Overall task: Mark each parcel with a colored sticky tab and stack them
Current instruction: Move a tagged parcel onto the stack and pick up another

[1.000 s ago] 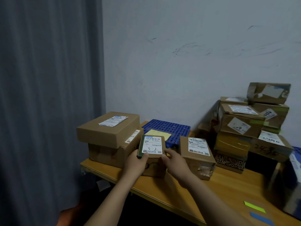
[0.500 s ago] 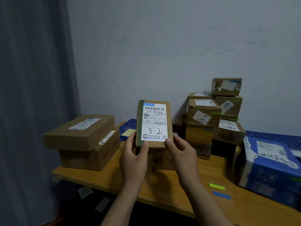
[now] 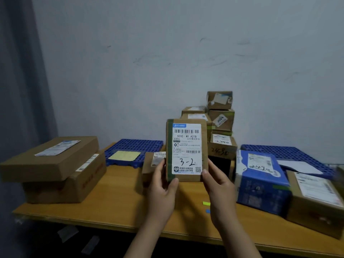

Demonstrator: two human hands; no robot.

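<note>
I see the small cardboard parcel point(image 3: 186, 151) held upright in the air above the table, in the middle of my view, with its white shipping label point(image 3: 187, 142) facing the camera and "3-2" written on it by hand. The left hand point(image 3: 162, 190) grips its lower left corner, thumb on the front and fingers behind. The right hand point(image 3: 219, 189) grips the lower right corner in the same way.

Below the parcel, on the wooden table point(image 3: 119, 198), lie a green sticky tab point(image 3: 206, 203) and a blue sticky tab point(image 3: 208, 211), both partly hidden by the right hand. Just behind the left hand stands a small brown box point(image 3: 150, 164). Further back, against the wall point(image 3: 167, 53), is a stack of labelled parcels point(image 3: 220, 120).

To the right rests a blue parcel point(image 3: 260, 183) and, touching it, a brown parcel point(image 3: 314, 200) near the table edge. Behind them lies a blue plastic pallet point(image 3: 290, 151). To the left lies another blue pallet point(image 3: 134, 148) with a yellow sheet point(image 3: 124, 155) on it. At the far left a flat carton point(image 3: 50, 157) lies on a larger carton point(image 3: 65, 185), beside a grey curtain point(image 3: 18, 71)
</note>
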